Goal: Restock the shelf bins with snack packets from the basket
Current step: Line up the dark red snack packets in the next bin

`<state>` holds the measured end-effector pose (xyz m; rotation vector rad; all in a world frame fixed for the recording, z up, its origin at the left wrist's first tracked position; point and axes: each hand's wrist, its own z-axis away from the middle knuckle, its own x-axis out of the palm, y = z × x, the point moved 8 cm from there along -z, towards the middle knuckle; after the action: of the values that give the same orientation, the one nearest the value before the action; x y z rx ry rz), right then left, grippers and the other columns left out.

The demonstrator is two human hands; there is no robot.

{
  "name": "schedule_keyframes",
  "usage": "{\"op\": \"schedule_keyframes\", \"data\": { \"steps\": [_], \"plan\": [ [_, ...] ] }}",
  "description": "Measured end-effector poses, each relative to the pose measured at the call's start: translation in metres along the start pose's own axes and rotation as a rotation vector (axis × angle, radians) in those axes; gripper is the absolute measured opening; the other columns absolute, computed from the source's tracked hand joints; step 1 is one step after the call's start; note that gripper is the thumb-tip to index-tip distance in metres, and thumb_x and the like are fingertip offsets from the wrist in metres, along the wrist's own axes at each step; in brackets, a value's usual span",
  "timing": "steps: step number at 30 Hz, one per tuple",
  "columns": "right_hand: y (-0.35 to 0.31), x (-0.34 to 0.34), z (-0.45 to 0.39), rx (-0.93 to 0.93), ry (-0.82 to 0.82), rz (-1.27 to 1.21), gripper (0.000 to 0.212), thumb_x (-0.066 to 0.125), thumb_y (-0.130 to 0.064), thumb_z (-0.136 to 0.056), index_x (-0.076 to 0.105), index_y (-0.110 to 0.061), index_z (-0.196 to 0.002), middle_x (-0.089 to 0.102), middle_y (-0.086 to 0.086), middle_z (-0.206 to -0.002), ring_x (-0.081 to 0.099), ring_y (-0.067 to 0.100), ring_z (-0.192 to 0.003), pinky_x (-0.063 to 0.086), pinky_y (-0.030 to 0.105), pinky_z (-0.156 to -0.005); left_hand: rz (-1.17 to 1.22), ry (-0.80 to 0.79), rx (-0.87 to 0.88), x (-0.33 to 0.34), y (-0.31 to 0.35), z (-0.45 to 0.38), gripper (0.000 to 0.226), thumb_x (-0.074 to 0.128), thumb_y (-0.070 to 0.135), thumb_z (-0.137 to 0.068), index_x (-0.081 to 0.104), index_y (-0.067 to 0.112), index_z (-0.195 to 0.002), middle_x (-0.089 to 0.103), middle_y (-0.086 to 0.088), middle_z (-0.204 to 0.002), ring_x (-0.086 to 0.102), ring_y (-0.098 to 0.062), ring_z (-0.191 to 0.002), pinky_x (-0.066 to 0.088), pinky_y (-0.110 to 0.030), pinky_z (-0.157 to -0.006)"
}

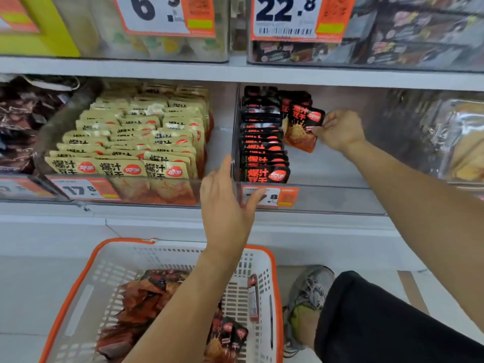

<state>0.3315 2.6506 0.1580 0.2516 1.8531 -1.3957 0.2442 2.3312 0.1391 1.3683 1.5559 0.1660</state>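
Observation:
My right hand [337, 131] pinches a black-and-red snack packet [301, 128] by its right edge inside a clear shelf bin [327, 195]. A row of matching black packets [263, 150] stands along that bin's left wall; the bin's right part is bare. My left hand [226, 203] is open, fingers straight, touching the bin's front left corner beside its price tag [277, 196]. Below, a white basket with an orange rim [272, 271] holds several more black-and-red packets [157, 305].
The bin to the left is packed with beige packets [136, 137]. Dark wrapped snacks [18, 121] fill the far-left bin, yellowish packs [463, 142] the far-right one. Upper-shelf bins carry large price signs [285, 17]. My shoe [309, 292] stands right of the basket.

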Motion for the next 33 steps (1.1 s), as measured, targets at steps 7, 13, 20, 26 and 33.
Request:
{"op": "schedule_keyframes", "data": {
  "steps": [7, 13, 20, 26, 33],
  "plan": [
    [-0.01, 0.022, -0.023, 0.003, 0.075, 0.004, 0.035, 0.082, -0.017, -0.081, 0.049, -0.022, -0.071, 0.063, 0.006, -0.087, 0.06, 0.02, -0.083, 0.053, 0.034, -0.08, -0.029, 0.034, 0.04, 0.004, -0.008, -0.001, 0.081, 0.069, 0.053, -0.082, 0.042, 0.01, -0.145, 0.059, -0.009, -0.119, 0.041, -0.02, -0.112, 0.031, -0.026, -0.096],
    [-0.003, 0.025, -0.02, 0.055, 0.098, -0.094, 0.031, 0.084, -0.017, -0.079, 0.053, -0.018, -0.08, 0.066, 0.009, -0.086, 0.07, 0.028, -0.087, 0.058, 0.044, -0.082, -0.026, 0.025, 0.043, 0.004, -0.007, 0.0, 0.081, 0.071, 0.051, -0.083, 0.041, 0.009, -0.146, 0.059, -0.01, -0.121, 0.042, -0.02, -0.114, 0.031, -0.025, -0.097],
    [-0.019, -0.023, 0.023, -0.031, 0.133, -0.048, 0.022, 0.078, -0.019, -0.084, 0.058, -0.024, -0.076, 0.072, 0.008, -0.088, 0.072, 0.024, -0.088, 0.058, 0.038, -0.082, -0.033, -0.003, 0.095, -0.003, 0.001, -0.002, 0.074, 0.071, 0.04, -0.089, 0.039, 0.008, -0.147, 0.055, -0.011, -0.132, 0.042, -0.023, -0.124, 0.031, -0.032, -0.106],
    [-0.069, -0.048, 0.15, -0.264, -0.031, -0.067, 0.019, 0.08, -0.015, -0.081, 0.064, -0.024, -0.076, 0.071, 0.001, -0.077, 0.068, 0.014, -0.068, 0.055, 0.026, -0.07, 0.071, 0.101, 0.188, -0.018, -0.023, 0.051, 0.059, 0.061, 0.013, -0.09, 0.039, 0.002, -0.144, 0.047, -0.016, -0.142, 0.043, -0.031, -0.132, 0.031, -0.039, -0.114],
    [-0.032, 0.118, 0.258, -0.234, -0.598, 0.011, 0.022, 0.079, -0.013, -0.081, 0.064, -0.028, -0.075, 0.066, -0.012, -0.073, 0.063, -0.001, -0.067, 0.05, 0.016, -0.066, -0.136, -0.535, -0.445, 0.035, -0.186, 0.188, 0.056, 0.055, 0.028, -0.098, 0.037, 0.013, -0.149, 0.047, -0.006, -0.145, 0.044, -0.026, -0.134, 0.041, -0.041, -0.108]
  ]
}}
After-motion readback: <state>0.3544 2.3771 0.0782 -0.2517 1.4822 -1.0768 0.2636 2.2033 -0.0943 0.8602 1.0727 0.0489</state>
